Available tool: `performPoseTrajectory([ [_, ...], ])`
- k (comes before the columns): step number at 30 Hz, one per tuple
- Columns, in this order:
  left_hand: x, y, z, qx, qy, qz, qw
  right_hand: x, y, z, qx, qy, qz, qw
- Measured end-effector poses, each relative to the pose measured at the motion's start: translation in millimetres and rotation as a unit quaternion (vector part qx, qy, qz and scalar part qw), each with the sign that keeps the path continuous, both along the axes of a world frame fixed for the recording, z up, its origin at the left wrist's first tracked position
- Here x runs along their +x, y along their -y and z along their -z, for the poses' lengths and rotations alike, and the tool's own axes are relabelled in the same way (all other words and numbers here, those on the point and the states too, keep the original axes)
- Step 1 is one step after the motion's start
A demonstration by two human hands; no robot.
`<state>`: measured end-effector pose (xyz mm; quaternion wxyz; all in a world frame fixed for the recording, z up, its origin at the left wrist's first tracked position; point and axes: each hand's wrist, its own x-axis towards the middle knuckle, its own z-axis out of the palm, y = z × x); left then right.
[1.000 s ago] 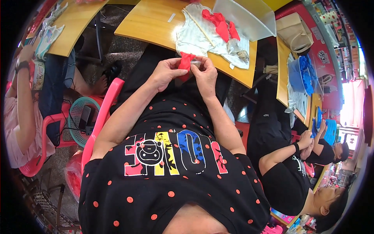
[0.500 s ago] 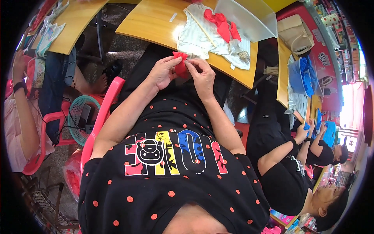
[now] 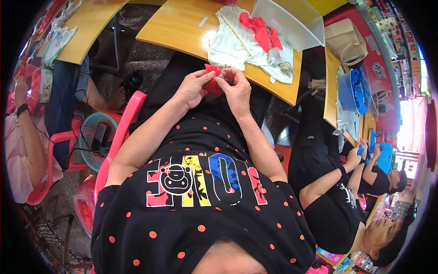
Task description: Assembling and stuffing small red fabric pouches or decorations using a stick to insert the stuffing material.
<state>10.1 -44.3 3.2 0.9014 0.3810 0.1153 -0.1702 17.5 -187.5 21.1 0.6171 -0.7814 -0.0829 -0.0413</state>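
Note:
A small piece of folded red cloth [image 3: 212,86] is held above my lap, just short of the table edge. My left hand [image 3: 193,89] grips it from the left, thumb on top. The fingertips of my right hand [image 3: 237,89] pinch at its right edge; whether something thin is also between them is too small to tell. On the table beyond lies a crumpled white cloth [image 3: 225,45] with a thin wooden stick [image 3: 235,34] across it. More red cloth [image 3: 260,35] rests on top, beside a small clear plastic bag [image 3: 279,58].
The wooden table [image 3: 171,27] carries a clear plastic bin [image 3: 292,25] at its far right. A pink chair arm [image 3: 119,132] is at my left, near a teal basket [image 3: 89,137]. On my right, a person in black [image 3: 331,205] handles blue cloth near a blue tub [image 3: 349,89].
My hands stay at the red cloth, which has turned and dipped slightly. The right fingers have shifted a little left and down along its edge.

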Motion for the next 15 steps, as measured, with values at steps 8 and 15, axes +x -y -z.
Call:
performPoseTrajectory([
  [8,5,-11,7,-0.034,-0.008,-0.027,0.999,-3,-1,5,-0.089,0.127,-0.006,0.988],
  [15,7,-18,11,-0.083,-0.038,-0.013,0.996,-4,-7,-5,-0.301,0.353,-0.047,0.885],
])
